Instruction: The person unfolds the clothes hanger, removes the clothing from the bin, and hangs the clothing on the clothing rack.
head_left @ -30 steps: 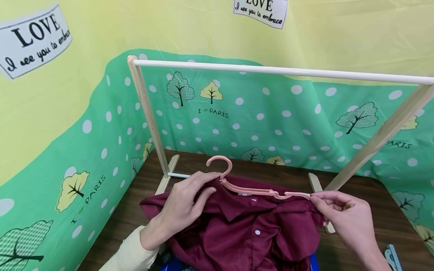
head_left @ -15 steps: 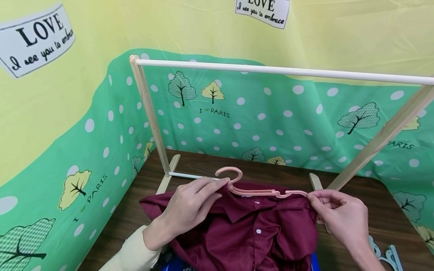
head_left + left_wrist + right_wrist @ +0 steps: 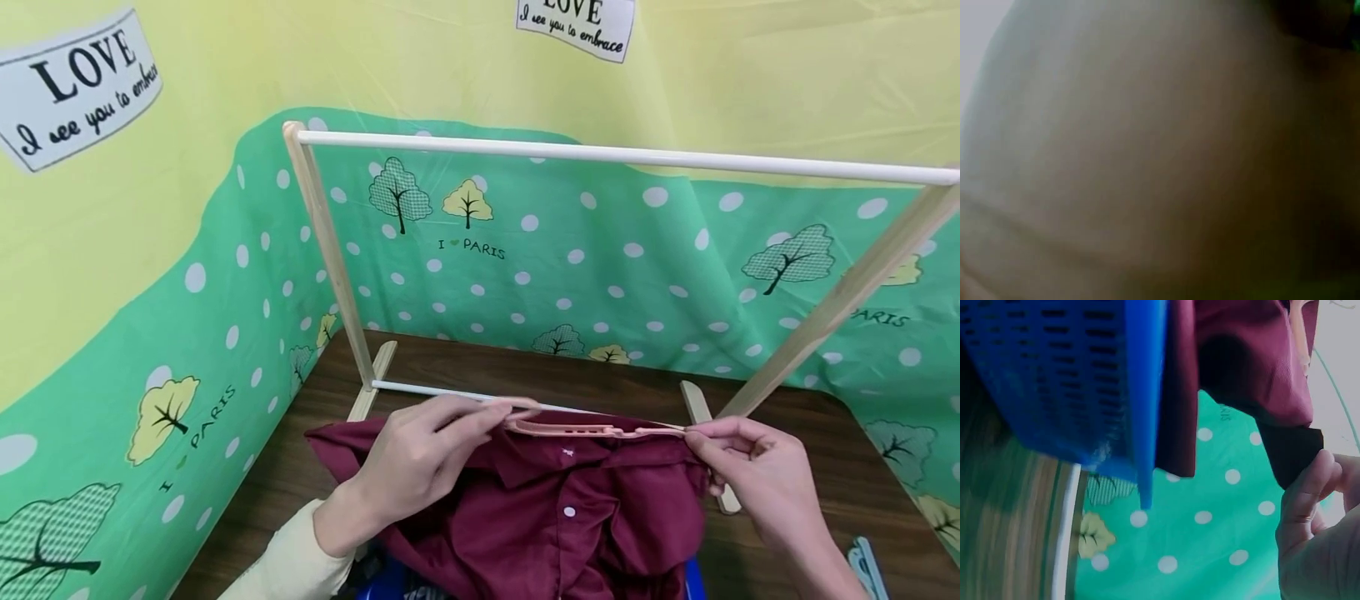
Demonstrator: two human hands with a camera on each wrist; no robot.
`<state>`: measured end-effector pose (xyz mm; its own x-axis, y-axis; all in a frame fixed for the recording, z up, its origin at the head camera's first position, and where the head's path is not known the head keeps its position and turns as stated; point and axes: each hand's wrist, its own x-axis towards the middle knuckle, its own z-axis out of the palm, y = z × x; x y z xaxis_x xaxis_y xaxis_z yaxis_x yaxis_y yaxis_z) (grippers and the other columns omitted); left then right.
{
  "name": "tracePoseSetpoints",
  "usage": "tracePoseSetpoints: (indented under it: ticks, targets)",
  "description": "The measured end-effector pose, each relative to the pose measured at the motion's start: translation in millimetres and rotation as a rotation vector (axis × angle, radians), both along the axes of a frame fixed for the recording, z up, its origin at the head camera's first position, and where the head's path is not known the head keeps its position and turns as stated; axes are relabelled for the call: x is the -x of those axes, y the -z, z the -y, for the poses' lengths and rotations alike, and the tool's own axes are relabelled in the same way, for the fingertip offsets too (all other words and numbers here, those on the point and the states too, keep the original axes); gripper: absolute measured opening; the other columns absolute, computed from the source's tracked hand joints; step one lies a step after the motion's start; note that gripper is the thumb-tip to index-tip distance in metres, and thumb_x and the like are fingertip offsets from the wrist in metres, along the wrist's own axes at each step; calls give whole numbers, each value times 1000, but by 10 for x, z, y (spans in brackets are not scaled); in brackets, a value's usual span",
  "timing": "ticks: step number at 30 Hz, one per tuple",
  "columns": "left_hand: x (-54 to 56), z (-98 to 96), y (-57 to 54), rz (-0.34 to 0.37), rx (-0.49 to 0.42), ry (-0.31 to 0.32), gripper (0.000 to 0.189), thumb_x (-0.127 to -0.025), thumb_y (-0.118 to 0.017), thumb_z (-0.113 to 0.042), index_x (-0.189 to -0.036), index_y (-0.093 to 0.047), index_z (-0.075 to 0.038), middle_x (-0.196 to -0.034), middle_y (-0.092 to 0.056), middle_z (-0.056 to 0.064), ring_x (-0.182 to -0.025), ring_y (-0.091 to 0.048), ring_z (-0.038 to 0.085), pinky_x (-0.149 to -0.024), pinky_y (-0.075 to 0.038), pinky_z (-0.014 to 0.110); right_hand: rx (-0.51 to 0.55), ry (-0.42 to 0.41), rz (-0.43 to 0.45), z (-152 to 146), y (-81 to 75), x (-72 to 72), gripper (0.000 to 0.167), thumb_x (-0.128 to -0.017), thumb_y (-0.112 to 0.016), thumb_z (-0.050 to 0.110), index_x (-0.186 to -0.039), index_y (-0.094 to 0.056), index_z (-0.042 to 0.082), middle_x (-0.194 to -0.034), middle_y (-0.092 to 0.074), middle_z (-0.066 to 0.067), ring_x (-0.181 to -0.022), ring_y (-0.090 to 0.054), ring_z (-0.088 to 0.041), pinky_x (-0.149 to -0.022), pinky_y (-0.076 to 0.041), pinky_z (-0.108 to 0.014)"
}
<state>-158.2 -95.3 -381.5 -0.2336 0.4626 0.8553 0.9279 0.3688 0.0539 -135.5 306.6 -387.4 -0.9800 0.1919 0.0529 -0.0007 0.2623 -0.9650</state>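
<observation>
A pink clothes hanger lies along the collar of a maroon button-up shirt, its hook tipped low. My left hand holds the hanger at the base of the hook, with its thumb hidden underneath. At the hanger's other end, my right hand pinches the tip together with the shirt's shoulder. From the right wrist, the thumb and fingers grip a dark fold of the shirt's cloth. The left wrist view is a blur of skin.
Below the shirt is a blue basket with slotted sides. Behind stands a wooden rack with a white top bar and a low rear bar. A light-blue plastic hanger lies on the dark wooden table at right.
The hanger's hook has tipped down from upright to nearly flat. My left hand has shifted slightly right to the hook; my right hand keeps its pinch with little movement.
</observation>
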Motion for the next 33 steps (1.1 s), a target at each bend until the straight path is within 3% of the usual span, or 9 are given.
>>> tracePoseSetpoints:
  ticks: [4, 9, 11, 15, 19, 22, 28, 31, 33]
  targets:
    - [-21, -20, -12, -57, 34, 23, 31, -117, -55, -11, -141, -75, -9, -107, -74, 4, -89, -73, 13, -75, -61, 23, -257, 64, -109, 95, 52, 4, 3, -94, -87, 1, -95, -85, 1, -66, -73, 5, -47, -60, -9, -45, -51, -25]
    - [-4, 8, -56, -36, 33, 4, 31, -116, -56, -11, -141, -75, -10, -113, -75, 6, -93, -76, 15, -75, -62, 26, -619, 67, -565, 146, 123, 13, 9, -84, -88, 2, -89, -86, 9, -63, -64, 12, -53, -52, 6, -51, -41, -11]
    - [25, 44, -78, -6, 18, -9, 31, -117, -56, -13, -142, -74, -10, -114, -76, 6, -94, -77, 16, -75, -63, 28, -671, -20, -702, 109, 128, 22, 6, -93, -87, 18, -91, -86, 12, -70, -66, 13, -60, -50, 10, -55, -40, -10]
    - [89, 139, -104, 58, -13, -25, 30, -118, -57, -20, -140, -75, -11, -109, -74, 5, -87, -73, 15, -71, -60, 28, -644, -246, -844, 26, 124, 55, 42, -111, -66, 48, -98, -86, 13, -82, -70, 11, -70, -51, 11, -57, -40, -10]
    - [122, 205, -111, 78, -6, -22, 30, -117, -58, -21, -141, -74, -11, -108, -74, 5, -87, -72, 15, -71, -59, 27, -669, -419, -998, 28, 114, 109, 43, -117, -58, 36, -103, -86, 6, -89, -69, 6, -74, -51, 8, -58, -39, -9]
    - [123, 233, -115, 100, 15, -10, 29, -116, -60, -15, -142, -73, -12, -114, -75, 6, -93, -74, 16, -73, -59, 28, -758, -451, -1075, 47, 56, 109, 48, -121, -49, 29, -105, -86, 3, -91, -64, 5, -78, -46, 6, -61, -36, -10]
    - [128, 254, -130, 181, -35, 18, 27, -115, -62, -17, -139, -73, -9, -113, -75, 6, -91, -73, 16, -75, -58, 26, -666, -212, -962, 95, -70, 36, 44, -116, -61, 35, -108, -87, 0, -84, -65, 5, -73, -47, 6, -63, -35, -9]
    - [130, 246, -136, 196, -53, 15, 29, -117, -58, -22, -137, -73, -8, -112, -75, 4, -90, -72, 14, -75, -57, 26, -530, -124, -657, 65, -81, 0, 24, -109, -75, 24, -122, -86, 7, -84, -70, 8, -67, -52, 2, -59, -39, -13]
    - [130, 239, -133, 195, -57, 7, 27, -116, -59, -19, -137, -73, -8, -112, -75, 4, -89, -71, 14, -75, -56, 26, -357, -194, -369, 3, -92, 5, 24, -109, -75, 14, -131, -83, 14, -92, -76, 9, -69, -60, -5, -56, -44, -20]
